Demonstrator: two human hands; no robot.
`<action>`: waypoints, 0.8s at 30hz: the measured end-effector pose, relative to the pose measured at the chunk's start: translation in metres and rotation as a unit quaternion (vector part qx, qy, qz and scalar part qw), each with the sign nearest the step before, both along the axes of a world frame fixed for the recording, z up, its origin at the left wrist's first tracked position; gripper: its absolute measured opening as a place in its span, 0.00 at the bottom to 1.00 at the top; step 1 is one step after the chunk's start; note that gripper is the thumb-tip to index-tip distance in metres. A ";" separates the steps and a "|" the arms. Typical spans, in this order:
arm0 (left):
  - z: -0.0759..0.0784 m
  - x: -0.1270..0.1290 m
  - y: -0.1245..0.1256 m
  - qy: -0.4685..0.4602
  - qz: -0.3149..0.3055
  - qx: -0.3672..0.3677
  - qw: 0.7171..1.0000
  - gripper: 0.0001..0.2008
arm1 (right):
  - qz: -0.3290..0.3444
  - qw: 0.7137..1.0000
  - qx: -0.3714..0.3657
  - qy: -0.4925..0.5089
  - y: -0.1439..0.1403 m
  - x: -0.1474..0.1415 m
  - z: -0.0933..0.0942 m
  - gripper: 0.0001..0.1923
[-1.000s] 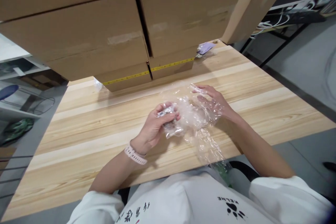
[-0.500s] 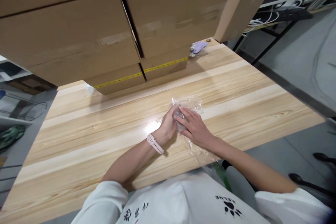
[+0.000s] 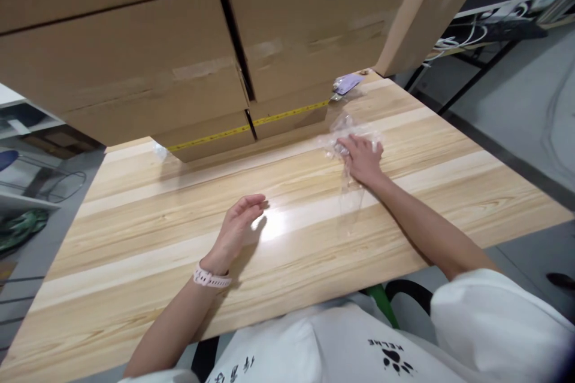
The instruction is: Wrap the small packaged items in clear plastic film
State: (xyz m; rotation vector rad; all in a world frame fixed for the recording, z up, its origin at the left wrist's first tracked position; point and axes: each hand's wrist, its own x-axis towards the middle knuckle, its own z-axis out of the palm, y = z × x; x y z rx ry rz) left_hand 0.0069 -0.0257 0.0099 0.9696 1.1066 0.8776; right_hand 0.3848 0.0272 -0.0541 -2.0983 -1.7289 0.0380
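Head view: right hand [image 3: 363,161] rests on plastic bag [image 3: 348,131], left hand [image 3: 238,224] well apart

Right hand [image 3: 363,158] on plastic wrap [image 3: 348,131] — tabletop

White short-sleeved shirt with black paw-print logo and lettering; pale pink watch strap [image 3: 210,278] on left wrist.

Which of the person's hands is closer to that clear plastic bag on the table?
The right hand: it rests on the plastic bag, near the boxes. The left hand is apart from it, open over bare table, nearer the person.
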 end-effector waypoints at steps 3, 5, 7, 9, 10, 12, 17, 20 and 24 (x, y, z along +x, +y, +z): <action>-0.014 -0.031 0.001 0.004 0.062 0.002 0.998 0.15 | -0.133 0.990 0.005 0.052 0.063 0.031 0.000 0.27; -0.022 -0.044 0.003 -0.027 0.087 -0.005 0.996 0.16 | -0.222 0.971 0.004 0.088 0.105 0.046 0.000 0.27; -0.028 -0.050 0.005 -0.053 0.088 -0.013 0.995 0.17 | -0.277 0.954 0.003 0.114 0.143 0.054 0.000 0.28; -0.030 -0.051 0.006 -0.059 0.081 -0.017 0.995 0.17 | -0.302 0.945 0.004 0.129 0.176 0.056 -0.001 0.30; -0.030 -0.051 0.006 -0.057 0.077 -0.018 0.995 0.16 | -0.309 0.942 0.007 0.133 0.190 0.055 -0.001 0.31; -0.030 -0.049 0.006 -0.050 0.075 -0.020 0.996 0.16 | -0.320 0.936 0.015 0.143 0.214 0.054 -0.002 0.33; -0.025 -0.044 0.004 -0.056 0.082 -0.029 0.995 0.14 | -0.311 0.934 0.034 0.172 0.251 0.057 0.000 0.33; -0.026 -0.041 0.000 -0.048 0.077 -0.030 0.995 0.14 | -0.277 0.942 0.041 0.184 0.256 0.061 0.004 0.36; -0.031 -0.052 0.000 -0.013 0.087 -0.014 0.996 0.14 | -0.249 0.947 0.092 0.181 0.228 0.063 0.000 0.38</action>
